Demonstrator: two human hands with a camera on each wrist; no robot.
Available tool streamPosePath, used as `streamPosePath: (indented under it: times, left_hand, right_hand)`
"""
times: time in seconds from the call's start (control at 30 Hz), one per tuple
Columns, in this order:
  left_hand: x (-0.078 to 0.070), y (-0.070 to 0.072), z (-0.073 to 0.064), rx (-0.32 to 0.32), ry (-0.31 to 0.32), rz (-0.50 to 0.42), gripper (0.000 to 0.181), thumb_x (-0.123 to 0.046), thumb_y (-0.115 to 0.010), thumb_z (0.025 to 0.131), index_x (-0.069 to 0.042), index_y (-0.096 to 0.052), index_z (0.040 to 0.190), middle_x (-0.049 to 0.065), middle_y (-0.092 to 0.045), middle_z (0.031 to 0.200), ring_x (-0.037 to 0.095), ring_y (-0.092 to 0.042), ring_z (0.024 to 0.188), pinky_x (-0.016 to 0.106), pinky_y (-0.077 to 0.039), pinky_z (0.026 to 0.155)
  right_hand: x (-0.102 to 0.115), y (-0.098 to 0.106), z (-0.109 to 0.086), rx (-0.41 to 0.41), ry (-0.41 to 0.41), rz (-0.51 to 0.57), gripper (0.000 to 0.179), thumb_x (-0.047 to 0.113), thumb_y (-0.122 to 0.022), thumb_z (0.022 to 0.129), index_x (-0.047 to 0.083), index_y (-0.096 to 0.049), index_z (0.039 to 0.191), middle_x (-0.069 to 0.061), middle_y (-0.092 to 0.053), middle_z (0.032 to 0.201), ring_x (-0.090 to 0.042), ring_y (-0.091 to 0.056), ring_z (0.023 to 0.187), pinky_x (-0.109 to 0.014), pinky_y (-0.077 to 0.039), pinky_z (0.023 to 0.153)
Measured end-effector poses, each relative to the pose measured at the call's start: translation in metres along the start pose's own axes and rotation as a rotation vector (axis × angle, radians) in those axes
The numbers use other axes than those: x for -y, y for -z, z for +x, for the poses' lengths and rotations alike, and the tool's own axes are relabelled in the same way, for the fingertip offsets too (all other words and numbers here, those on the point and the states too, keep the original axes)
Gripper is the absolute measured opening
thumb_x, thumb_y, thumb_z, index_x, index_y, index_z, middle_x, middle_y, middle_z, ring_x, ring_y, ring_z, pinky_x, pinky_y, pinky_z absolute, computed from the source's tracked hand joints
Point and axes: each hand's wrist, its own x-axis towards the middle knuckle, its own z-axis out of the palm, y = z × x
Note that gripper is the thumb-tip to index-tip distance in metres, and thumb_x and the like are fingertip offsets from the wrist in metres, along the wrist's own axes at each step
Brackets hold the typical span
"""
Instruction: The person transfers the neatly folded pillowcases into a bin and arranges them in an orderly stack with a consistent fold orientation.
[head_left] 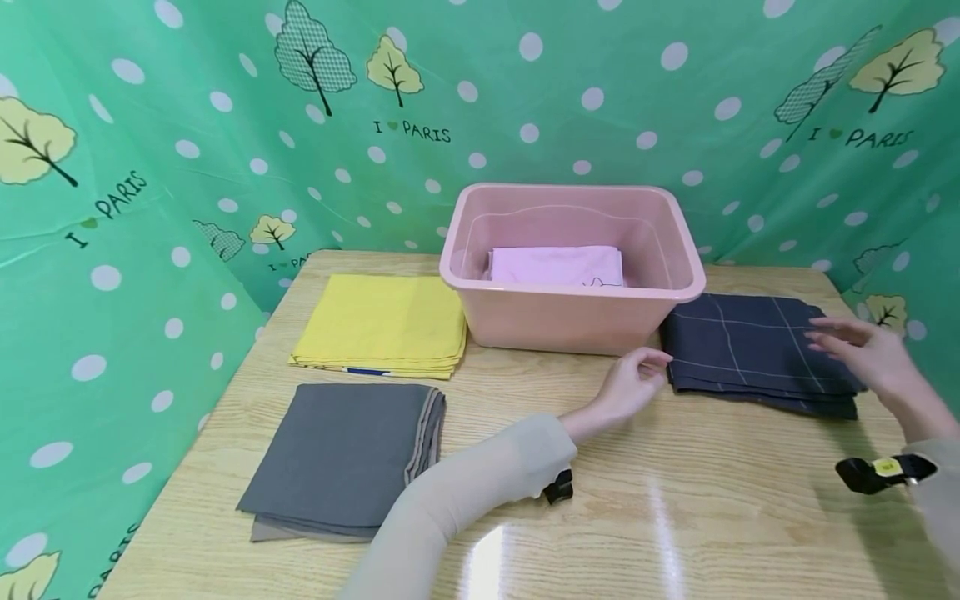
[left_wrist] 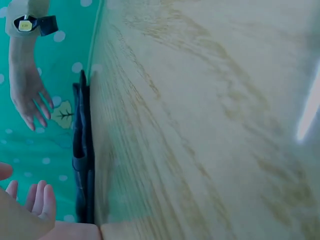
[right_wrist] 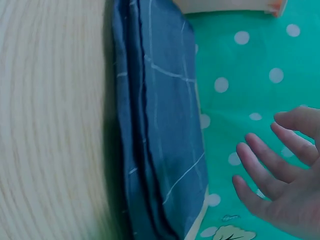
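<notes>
Navy checked cloth: folded on table, right of pink bin
Left hand: fingers relaxed, near cloth's left edge
Right hand: fingers loosely spread, near cloth's right edge

Matt checked cloth, smooth plastic tub

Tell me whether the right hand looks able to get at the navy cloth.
Probably yes: the right hand is open near the navy cloth, with nothing visible between them.
</notes>
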Motion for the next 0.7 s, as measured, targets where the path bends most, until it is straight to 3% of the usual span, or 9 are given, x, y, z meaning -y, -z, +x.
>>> streamPosePath:
  times: [0.1, 0.23, 0.33, 0.47, 0.6, 0.7]
  left_hand:
    - [0.004, -0.004, 0.004, -0.001, 0.069, -0.053, 0.027, 0.004, -0.056, 0.08, -0.005, -0.061, 0.105, 0.009, -0.061, 0.103, 0.009, -0.06, 0.083, 0.01, -0.042, 0.07]
    - [0.008, -0.009, 0.01, -0.009, 0.147, -0.124, 0.029, 0.003, -0.057, 0.08, -0.006, -0.06, 0.107, 0.012, -0.06, 0.104, 0.009, -0.06, 0.082, 0.012, -0.043, 0.067]
    - [0.009, -0.013, 0.013, -0.011, 0.179, -0.132, 0.03, 0.003, -0.058, 0.08, -0.006, -0.059, 0.109, 0.013, -0.06, 0.105, 0.01, -0.06, 0.083, 0.013, -0.043, 0.068]
    - [0.011, -0.017, 0.018, 0.01, 0.224, -0.108, 0.031, -0.001, -0.059, 0.081, -0.008, -0.058, 0.111, 0.01, -0.058, 0.106, 0.01, -0.058, 0.086, 0.014, -0.043, 0.069]
    - [0.01, -0.021, 0.022, 0.026, 0.258, -0.099, 0.033, -0.003, -0.059, 0.081, -0.008, -0.057, 0.114, 0.01, -0.056, 0.111, 0.014, -0.057, 0.094, 0.015, -0.043, 0.072]
    - [0.011, -0.023, 0.026, 0.021, 0.269, -0.08, 0.035, -0.004, -0.059, 0.081, -0.008, -0.056, 0.116, 0.009, -0.054, 0.113, 0.015, -0.056, 0.096, 0.016, -0.043, 0.072]
  right_hand:
    - [-0.034, -0.005, 0.013, -0.037, -0.043, -0.061, 0.05, 0.048, -0.039, 0.089, 0.022, -0.042, 0.132, 0.029, -0.045, 0.091, 0.013, -0.044, 0.078, -0.028, -0.044, 0.071]
    - [-0.05, -0.008, 0.018, -0.035, -0.078, -0.049, 0.056, 0.054, -0.038, 0.086, 0.027, -0.037, 0.135, 0.023, -0.044, 0.099, -0.018, -0.045, 0.1, -0.055, -0.034, 0.085]
    - [-0.052, -0.008, 0.016, -0.041, -0.092, -0.032, 0.057, 0.054, -0.038, 0.086, 0.027, -0.035, 0.136, 0.023, -0.042, 0.099, -0.034, -0.036, 0.109, -0.057, -0.03, 0.089]
    - [-0.052, -0.008, 0.014, -0.044, -0.116, -0.022, 0.06, 0.053, -0.038, 0.086, 0.023, -0.032, 0.137, 0.023, -0.039, 0.098, -0.037, -0.036, 0.112, -0.056, -0.031, 0.089]
    - [-0.049, -0.008, 0.014, -0.034, -0.144, -0.017, 0.064, 0.053, -0.036, 0.087, 0.018, -0.028, 0.139, 0.002, -0.044, 0.118, -0.044, -0.033, 0.116, -0.055, -0.031, 0.09]
    - [-0.048, -0.009, 0.014, -0.027, -0.165, -0.016, 0.066, 0.053, -0.035, 0.087, 0.017, -0.025, 0.14, -0.021, -0.032, 0.135, -0.046, -0.029, 0.118, -0.057, -0.03, 0.089]
